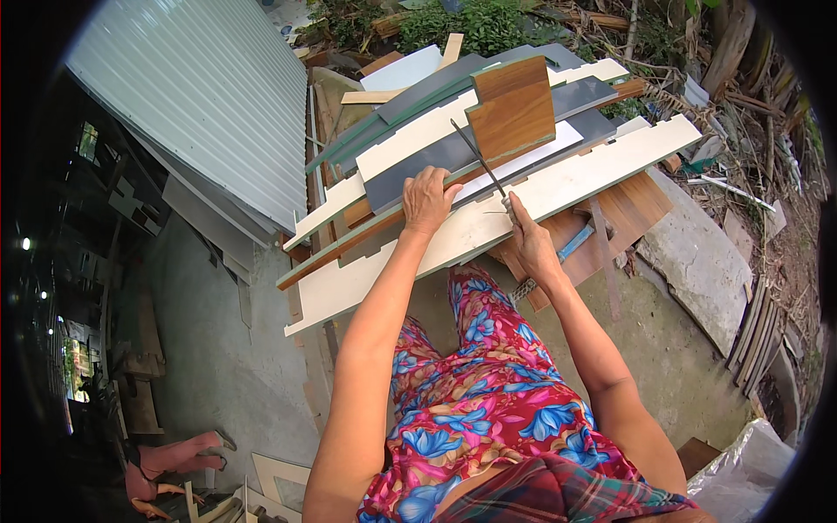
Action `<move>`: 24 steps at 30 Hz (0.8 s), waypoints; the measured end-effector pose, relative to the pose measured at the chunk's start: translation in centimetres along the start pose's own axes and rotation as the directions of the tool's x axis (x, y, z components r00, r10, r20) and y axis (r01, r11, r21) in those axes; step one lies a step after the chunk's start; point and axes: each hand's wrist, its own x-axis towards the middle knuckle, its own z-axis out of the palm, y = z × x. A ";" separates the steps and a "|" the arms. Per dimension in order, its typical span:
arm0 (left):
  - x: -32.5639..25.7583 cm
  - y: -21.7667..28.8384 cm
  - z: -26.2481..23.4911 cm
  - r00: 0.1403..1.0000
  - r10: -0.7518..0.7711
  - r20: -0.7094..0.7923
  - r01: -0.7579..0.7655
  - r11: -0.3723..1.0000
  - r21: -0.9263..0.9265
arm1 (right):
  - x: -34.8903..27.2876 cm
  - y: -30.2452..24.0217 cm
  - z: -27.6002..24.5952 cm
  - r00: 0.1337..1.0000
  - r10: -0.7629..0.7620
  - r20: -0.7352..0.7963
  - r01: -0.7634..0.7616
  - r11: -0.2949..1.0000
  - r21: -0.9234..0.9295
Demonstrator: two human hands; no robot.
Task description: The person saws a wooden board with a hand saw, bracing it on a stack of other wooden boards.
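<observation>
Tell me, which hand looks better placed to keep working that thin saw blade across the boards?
The right hand, probably: it already grips the thin saw blade at its near end, blade angled toward the brown wooden board. The left hand lies pressed on the stacked boards, apparently steadying them.

A heap of board offcuts (558, 187) lies stacked on the concrete floor (218, 349).

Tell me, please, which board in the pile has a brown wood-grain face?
The notched brown wood-grain board atop the pile, beyond the thin metal blade held by the right hand; the boards around it are cream or grey.
</observation>
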 end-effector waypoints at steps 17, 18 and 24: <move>-1.5 -1.8 2.0 0.985 -0.127 0.112 0.137 0.987 -0.083 | 0.3 -2.1 0.3 0.986 0.135 0.097 -0.113 0.972 -0.205; -1.6 -2.0 2.0 0.983 -0.133 0.124 0.143 0.987 -0.075 | 0.2 -2.1 0.4 0.988 0.109 0.106 -0.084 0.973 -0.214; -0.6 -0.1 2.8 0.966 -0.231 0.117 0.243 0.964 -0.103 | 0.2 -1.8 1.3 0.977 0.158 0.145 -0.110 0.950 -0.292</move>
